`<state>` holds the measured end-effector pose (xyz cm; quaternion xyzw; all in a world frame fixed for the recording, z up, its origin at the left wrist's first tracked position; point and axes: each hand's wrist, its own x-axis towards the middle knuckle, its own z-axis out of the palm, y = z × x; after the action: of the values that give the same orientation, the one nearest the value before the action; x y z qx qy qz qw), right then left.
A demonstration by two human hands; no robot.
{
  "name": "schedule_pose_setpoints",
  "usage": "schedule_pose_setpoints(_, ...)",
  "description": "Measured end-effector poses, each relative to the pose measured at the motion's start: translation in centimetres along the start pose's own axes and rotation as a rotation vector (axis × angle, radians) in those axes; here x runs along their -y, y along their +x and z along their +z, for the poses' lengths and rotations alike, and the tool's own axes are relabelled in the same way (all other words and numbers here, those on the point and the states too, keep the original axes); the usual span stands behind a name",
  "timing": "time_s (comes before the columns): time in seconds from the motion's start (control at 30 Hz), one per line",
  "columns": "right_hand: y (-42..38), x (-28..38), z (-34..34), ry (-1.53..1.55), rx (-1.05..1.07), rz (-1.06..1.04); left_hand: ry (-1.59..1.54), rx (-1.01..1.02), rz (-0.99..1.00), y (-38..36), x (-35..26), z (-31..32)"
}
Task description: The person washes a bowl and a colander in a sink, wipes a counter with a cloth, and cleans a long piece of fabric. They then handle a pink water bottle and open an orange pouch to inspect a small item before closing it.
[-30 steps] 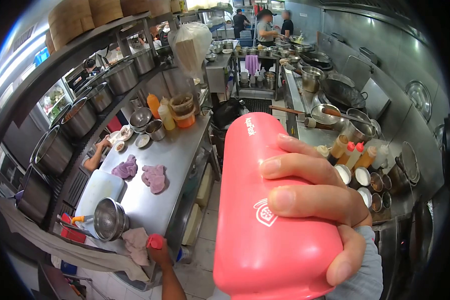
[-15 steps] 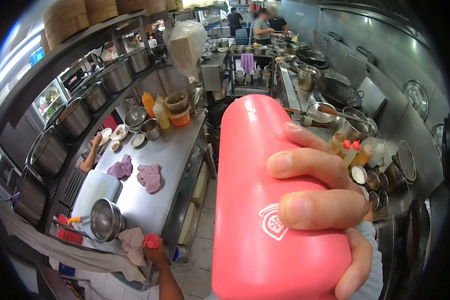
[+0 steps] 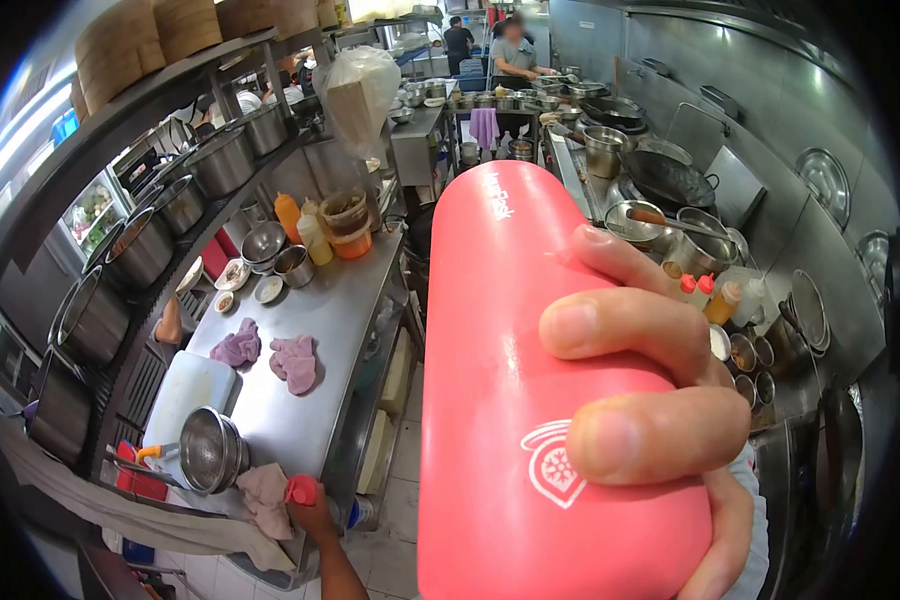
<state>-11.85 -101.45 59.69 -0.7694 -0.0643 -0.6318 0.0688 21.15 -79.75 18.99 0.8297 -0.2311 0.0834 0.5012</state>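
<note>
A large coral-red flask (image 3: 490,380) with white lettering fills the middle of the view, close to the camera and tilted. My right hand (image 3: 640,390) is wrapped round its right side, fingers across the front by a white logo. Low on the left, my left hand (image 3: 315,520) grips a red bottle cap (image 3: 301,490) at the corner of the steel table (image 3: 310,425). Beside the cap lies a pinkish-brown cloth (image 3: 266,498). Just behind are nested metal strainers (image 3: 208,450) and a white cutting board (image 3: 186,385). The flask's mouth is out of sight.
Two purple cloths, one a folded cloth (image 3: 293,362), lie on the table, with bowls and sauce bottles (image 3: 312,235) farther back. A shelf of pots (image 3: 135,250) overhangs the left. Woks (image 3: 670,178) line the right. A co-worker (image 3: 513,55) stands at the back.
The flask appears slightly larger, and its top has shifted left and up. My left hand keeps the cap by the table corner. At far left, another person's hand has drawn back from a plate.
</note>
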Motion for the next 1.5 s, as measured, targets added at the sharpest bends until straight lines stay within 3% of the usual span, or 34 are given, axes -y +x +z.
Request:
schedule_pose_setpoints(0.13,0.3,0.1,-0.2,-0.02,0.022,0.005,0.008,-0.126,0.061,-0.2,0.6,0.6)
schedule_pose_setpoints(0.23,0.8,0.5,-1.0,0.01,0.08,0.058,-0.03,-0.002,-0.039,-0.1,-0.5,-0.1)
schedule_pose_setpoints(0.37,0.9,0.9,-0.8,0.028,0.027,0.07,0.025,-0.047,0.001,-0.1,-1.3,-0.1)
schedule_pose_setpoints(0.47,0.7,1.1,0.2,0.017,-0.056,0.027,0.081,-0.066,0.014,-0.2,0.4,0.1)
schedule_pose_setpoints(0.57,1.5,0.6,-0.6,0.02,0.034,-0.044,0.07,-0.066,0.009,0.1,1.1,0.3)
schedule_pose_setpoints(0.83,1.5,0.2,0.2,0.028,-0.011,-0.099,-0.046,-0.042,-0.018,-0.2,0.3,-0.1)
schedule_pose_setpoints(1.1,1.9,-1.0,0.9,0.055,-0.037,-0.258,0.045,-0.073,0.04,-0.2,1.3,0.1)
schedule_pose_setpoints(1.4,2.3,-0.5,1.1,0.081,0.0,-0.228,-0.004,-0.051,0.025,-0.3,-1.7,-0.7)
schedule_pose_setpoints(1.5,2.4,1.1,2.6,0.122,-0.133,-0.12,-0.015,-0.052,0.015,-0.4,-1.7,-0.7)
